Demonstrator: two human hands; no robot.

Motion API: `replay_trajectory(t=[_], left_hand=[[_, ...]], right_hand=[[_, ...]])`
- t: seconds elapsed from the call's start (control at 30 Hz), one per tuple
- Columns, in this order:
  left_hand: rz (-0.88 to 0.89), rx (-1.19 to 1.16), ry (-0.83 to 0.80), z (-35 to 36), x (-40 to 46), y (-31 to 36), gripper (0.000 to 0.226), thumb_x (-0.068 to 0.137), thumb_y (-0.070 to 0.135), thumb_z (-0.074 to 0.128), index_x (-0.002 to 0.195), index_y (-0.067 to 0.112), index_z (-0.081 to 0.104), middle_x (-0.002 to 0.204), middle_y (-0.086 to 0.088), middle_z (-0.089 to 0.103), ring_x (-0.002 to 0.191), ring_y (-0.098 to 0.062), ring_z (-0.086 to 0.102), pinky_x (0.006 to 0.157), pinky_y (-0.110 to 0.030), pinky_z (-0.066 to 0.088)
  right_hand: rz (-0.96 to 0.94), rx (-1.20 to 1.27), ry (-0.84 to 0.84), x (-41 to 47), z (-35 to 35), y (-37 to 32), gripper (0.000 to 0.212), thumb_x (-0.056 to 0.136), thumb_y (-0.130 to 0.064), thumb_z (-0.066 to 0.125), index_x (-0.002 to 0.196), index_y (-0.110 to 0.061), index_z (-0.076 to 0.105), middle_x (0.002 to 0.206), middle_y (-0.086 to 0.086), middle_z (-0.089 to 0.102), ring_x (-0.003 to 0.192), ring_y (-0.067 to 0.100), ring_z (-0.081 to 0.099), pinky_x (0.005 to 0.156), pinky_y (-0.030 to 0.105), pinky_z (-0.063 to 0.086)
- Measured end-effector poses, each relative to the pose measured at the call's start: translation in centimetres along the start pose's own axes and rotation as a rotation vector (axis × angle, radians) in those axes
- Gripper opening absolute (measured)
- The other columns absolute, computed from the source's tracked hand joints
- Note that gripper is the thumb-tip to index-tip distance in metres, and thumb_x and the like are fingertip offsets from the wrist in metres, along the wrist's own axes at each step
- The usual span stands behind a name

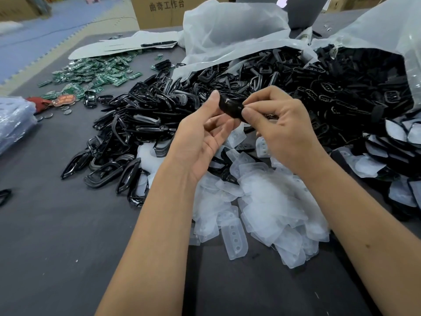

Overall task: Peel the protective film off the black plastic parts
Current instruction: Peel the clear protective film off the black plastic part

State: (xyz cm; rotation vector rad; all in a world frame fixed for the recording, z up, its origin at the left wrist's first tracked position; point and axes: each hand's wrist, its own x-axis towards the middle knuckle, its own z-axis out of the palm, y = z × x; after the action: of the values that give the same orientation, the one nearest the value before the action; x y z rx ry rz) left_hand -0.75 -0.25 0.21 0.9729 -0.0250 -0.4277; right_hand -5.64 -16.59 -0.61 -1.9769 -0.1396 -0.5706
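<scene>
A small glossy black plastic part (231,108) is held up between both hands above the table. My left hand (202,135) holds its left end between thumb and fingertips, palm turned up. My right hand (278,131) pinches its right end with thumb and forefinger. Whether film still covers the part is too fine to tell. Below the hands lies a heap of peeled translucent film pieces (266,201). A big pile of black frame parts (141,124) spreads to the left, and more black parts (355,87) spill from a plastic bag at the right.
Green circuit boards (91,74) are scattered at the far left, with a pen (158,44) on a sheet behind them. A white plastic bag (227,30) stands open behind the piles. Film-covered parts (398,137) are stacked at the right edge. The dark table (57,236) shows at the near left.
</scene>
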Motion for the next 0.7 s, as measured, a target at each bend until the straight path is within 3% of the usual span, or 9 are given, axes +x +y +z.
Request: replay_trajectory(t=[0.07,0.17,0.23,0.4,0.57,0.7], left_hand=[[0.053,0.056,-0.015,0.1,0.0,-0.2,0.014,0.099,0.016,0.068,0.096,0.004,0.074,0.093,-0.013,0.072,0.074,-0.016,0.070,0.065,-0.018,0.058],[0.110,0.159,0.008,0.1,0.1,-0.7,0.012,0.097,0.009,0.069,0.088,0.009,0.077,0.090,-0.009,0.075,0.074,-0.013,0.068,0.067,-0.019,0.057],[0.115,0.165,0.035,0.2,0.2,-0.8,0.011,0.096,0.008,0.069,0.088,0.007,0.076,0.087,-0.008,0.074,0.070,-0.010,0.067,0.066,-0.019,0.057],[0.109,0.100,0.106,0.1,0.5,-0.9,0.013,0.096,0.009,0.071,0.083,0.007,0.075,0.078,-0.008,0.073,0.065,-0.011,0.066,0.063,-0.019,0.057],[0.103,0.089,0.101,0.2,0.4,-0.9,0.009,0.096,0.010,0.070,0.089,0.005,0.074,0.082,-0.011,0.070,0.065,-0.011,0.065,0.061,-0.019,0.056],[0.096,0.088,0.085,0.3,0.4,-1.0,0.008,0.097,0.010,0.068,0.094,0.005,0.074,0.089,-0.012,0.072,0.071,-0.013,0.068,0.064,-0.020,0.057]], right_hand=[[0.201,0.215,0.022,0.2,0.0,-0.5,0.017,0.099,-0.014,0.070,0.088,-0.021,0.080,0.106,0.006,0.068,0.085,0.009,0.062,0.065,0.023,0.052],[0.454,0.471,-0.054,0.5,-0.5,-0.9,0.019,0.099,-0.015,0.068,0.086,-0.015,0.083,0.097,0.013,0.073,0.084,0.022,0.061,0.068,0.030,0.051],[0.545,0.610,-0.098,0.5,-0.7,-1.0,0.019,0.099,-0.012,0.065,0.090,-0.009,0.080,0.094,0.013,0.071,0.078,0.021,0.059,0.067,0.031,0.051],[0.527,0.685,-0.110,0.4,-0.6,-0.5,0.021,0.100,-0.001,0.060,0.106,-0.009,0.079,0.093,0.008,0.074,0.076,0.014,0.064,0.072,0.029,0.057],[0.455,0.645,-0.104,0.3,-0.7,-0.2,0.026,0.092,0.005,0.069,0.101,-0.016,0.081,0.096,0.008,0.078,0.086,0.017,0.070,0.082,0.030,0.060],[0.406,0.588,-0.025,0.3,-0.6,0.1,0.029,0.087,0.005,0.074,0.105,-0.017,0.080,0.085,0.002,0.075,0.086,0.019,0.070,0.084,0.029,0.060]])
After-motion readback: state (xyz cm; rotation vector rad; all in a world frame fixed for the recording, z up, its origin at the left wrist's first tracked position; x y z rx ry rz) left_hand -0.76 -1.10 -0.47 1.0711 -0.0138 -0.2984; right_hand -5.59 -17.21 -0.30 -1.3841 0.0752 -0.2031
